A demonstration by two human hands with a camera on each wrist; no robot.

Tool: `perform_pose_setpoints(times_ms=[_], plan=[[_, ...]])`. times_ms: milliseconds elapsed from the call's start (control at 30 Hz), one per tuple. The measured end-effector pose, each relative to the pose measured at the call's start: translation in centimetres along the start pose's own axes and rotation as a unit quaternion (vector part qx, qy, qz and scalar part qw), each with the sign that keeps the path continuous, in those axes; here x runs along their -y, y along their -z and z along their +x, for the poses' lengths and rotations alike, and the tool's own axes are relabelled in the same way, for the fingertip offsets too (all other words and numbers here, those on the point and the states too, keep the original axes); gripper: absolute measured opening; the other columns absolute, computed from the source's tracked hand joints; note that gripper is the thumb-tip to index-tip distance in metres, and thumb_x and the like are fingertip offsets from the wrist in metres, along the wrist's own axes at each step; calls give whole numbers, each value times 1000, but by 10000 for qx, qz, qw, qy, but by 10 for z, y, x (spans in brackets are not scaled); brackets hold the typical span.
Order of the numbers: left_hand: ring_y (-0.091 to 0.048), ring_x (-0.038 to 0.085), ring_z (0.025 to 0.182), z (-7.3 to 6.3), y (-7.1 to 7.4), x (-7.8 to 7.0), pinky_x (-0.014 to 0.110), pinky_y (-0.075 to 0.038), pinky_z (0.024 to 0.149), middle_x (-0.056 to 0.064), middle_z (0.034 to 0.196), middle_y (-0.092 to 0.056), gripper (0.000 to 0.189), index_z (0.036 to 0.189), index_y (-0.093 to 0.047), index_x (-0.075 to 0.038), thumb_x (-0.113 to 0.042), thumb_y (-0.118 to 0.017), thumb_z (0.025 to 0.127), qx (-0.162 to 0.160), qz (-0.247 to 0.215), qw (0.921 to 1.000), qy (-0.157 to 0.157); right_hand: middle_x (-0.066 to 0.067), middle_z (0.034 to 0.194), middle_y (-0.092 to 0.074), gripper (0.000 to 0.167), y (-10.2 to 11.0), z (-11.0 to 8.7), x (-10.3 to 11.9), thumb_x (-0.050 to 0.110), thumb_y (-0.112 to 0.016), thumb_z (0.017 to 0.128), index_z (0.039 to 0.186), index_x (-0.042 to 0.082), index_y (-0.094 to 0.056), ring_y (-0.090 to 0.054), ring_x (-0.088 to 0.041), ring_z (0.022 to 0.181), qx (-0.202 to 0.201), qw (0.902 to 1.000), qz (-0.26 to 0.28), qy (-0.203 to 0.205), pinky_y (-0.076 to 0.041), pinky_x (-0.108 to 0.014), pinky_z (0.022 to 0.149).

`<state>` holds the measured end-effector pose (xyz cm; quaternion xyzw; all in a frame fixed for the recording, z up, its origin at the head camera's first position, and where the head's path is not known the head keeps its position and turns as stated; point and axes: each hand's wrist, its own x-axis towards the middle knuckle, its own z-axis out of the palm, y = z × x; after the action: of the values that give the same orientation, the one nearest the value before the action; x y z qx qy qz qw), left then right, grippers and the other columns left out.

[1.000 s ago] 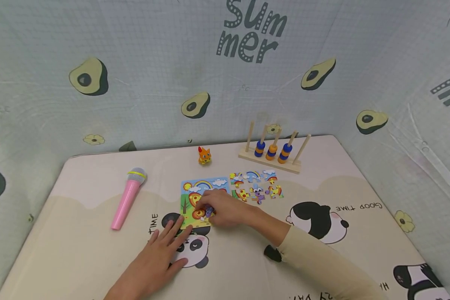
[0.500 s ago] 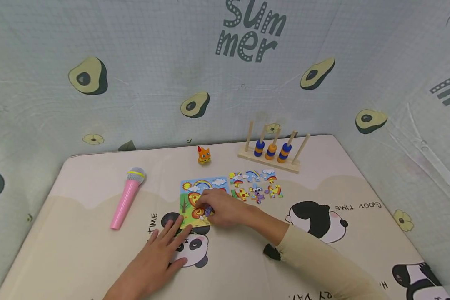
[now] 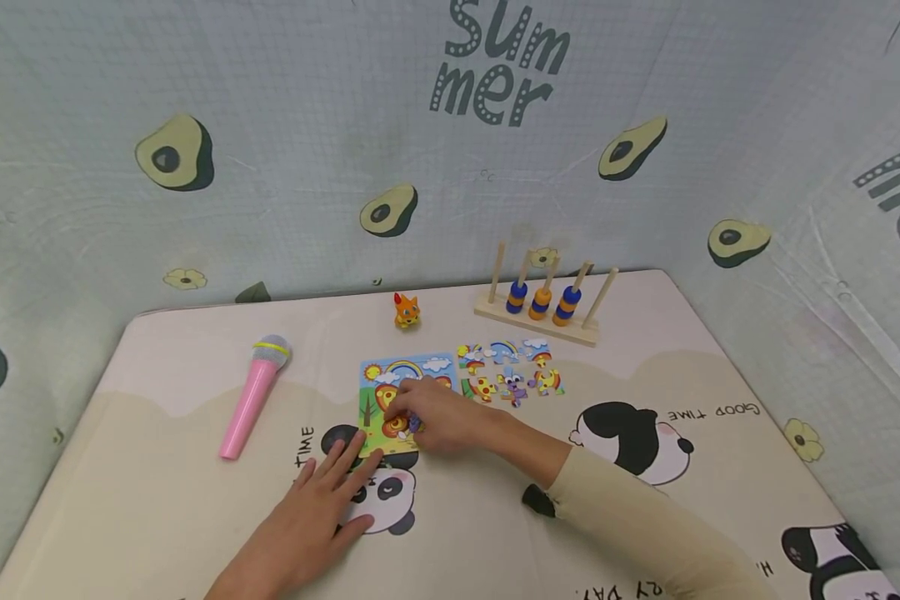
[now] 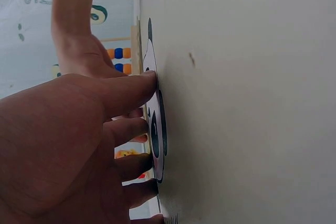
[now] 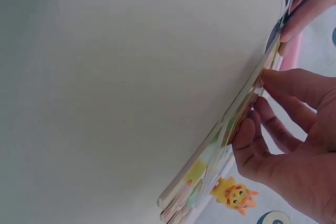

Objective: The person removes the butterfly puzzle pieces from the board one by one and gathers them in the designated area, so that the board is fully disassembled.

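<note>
A square picture puzzle board point(image 3: 370, 421) with a sun, rainbow and tree lies on the table in the head view. My right hand point(image 3: 444, 417) is over its lower right part, thumb and fingers curled around a puzzle piece point(image 3: 415, 423) with some purple on it, mostly hidden by the hand. In the right wrist view that hand point(image 5: 294, 124) has its fingertips right at the board's surface. My left hand point(image 3: 311, 508) lies palm down with fingers spread, fingertips at the board's lower left corner. Several loose puzzle pieces point(image 3: 513, 386) sit in two rows just right of the board.
A pink toy microphone point(image 3: 251, 400) lies to the left. Behind the board stands a small orange animal figure point(image 3: 407, 311). At the back right is a wooden bead rack point(image 3: 536, 321) with blue and orange beads. A hanging cloth with avocados point(image 3: 390, 210) borders the table's back edge.
My right hand has shifted very slightly left over the board, fingers still around the piece. The left hand and the loose pieces stay as they were.
</note>
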<state>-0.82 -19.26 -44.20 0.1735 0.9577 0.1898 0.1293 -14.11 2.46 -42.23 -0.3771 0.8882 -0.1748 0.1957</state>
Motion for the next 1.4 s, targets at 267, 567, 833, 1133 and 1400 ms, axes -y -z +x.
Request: perform_pose_setpoints(times_ms=[267, 567, 833, 1133, 1400], plan=[[-29, 41, 157, -1, 0, 1, 69, -27, 122, 6, 174, -25, 73, 161, -43, -23, -45, -71, 97, -37, 1, 10000, -27, 5, 120, -60, 39, 1, 1, 2, 1, -74, 89, 121, 24, -75, -52, -13, 114, -12, 9999, 130, -15, -49, -30, 105], [-29, 42, 157, -2, 1, 2, 69, -28, 121, 7, 174, -25, 72, 160, -43, -21, -43, -71, 97, -70, 19, 10000, -45, 4, 119, -57, 39, 0, 2, 4, 0, -76, 88, 119, 24, -75, -48, -13, 113, -9, 9999, 126, -57, -48, -27, 101], [-29, 42, 157, -1, -1, 3, 69, -27, 121, 7, 174, -25, 73, 161, -43, -21, -43, -71, 97, -27, 18, 10000, -38, 4, 118, -58, 42, 1, 3, 4, -2, -75, 87, 120, 25, -76, -48, -13, 112, 58, 9999, 36, -76, -48, -27, 99], [-28, 41, 158, -1, -1, 2, 68, -26, 123, 7, 174, -25, 73, 161, -43, -21, -43, -71, 97, -19, -2, 10000, 5, 3, 122, -59, 50, 7, 1, 6, -3, -77, 83, 125, 25, -76, -49, -13, 115, 295, 9995, 94, -69, -49, -27, 102], [-26, 41, 158, 0, 1, 2, 69, -24, 123, 7, 174, -25, 73, 161, -42, -21, -44, -70, 97, 27, -67, 10000, 45, 3, 127, -59, 57, 11, 2, 6, -6, -78, 82, 128, 27, -75, -50, -13, 117, 436, 9990, 13, -26, -50, -29, 107]])
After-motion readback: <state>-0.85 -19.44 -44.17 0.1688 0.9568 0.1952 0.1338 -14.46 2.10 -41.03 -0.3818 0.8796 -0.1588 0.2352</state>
